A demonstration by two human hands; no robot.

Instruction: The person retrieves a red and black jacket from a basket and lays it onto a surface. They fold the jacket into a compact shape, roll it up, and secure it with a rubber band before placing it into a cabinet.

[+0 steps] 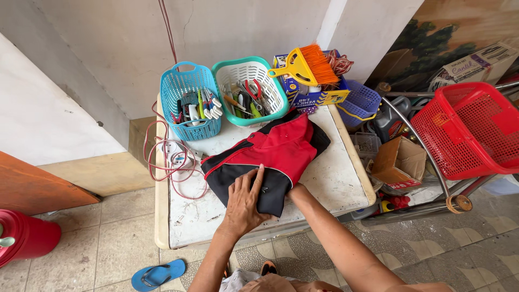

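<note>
We had the red-and-black zip-up fabric jacket (270,157) lying near the front edge of the worn white table (335,184), its long axis running diagonally from front-left to back-right, toward the baskets. Our left hand (246,203) pressed flat on it, fingers spread. Right hand was tucked under the jacket, so couldn't tell its fingers.

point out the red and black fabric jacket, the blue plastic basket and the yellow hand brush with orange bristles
red and black fabric jacket (281,143): head view, red panel
blue plastic basket (186,81): head view, back wall
yellow hand brush with orange bristles (294,66): head view, yellow body
</note>
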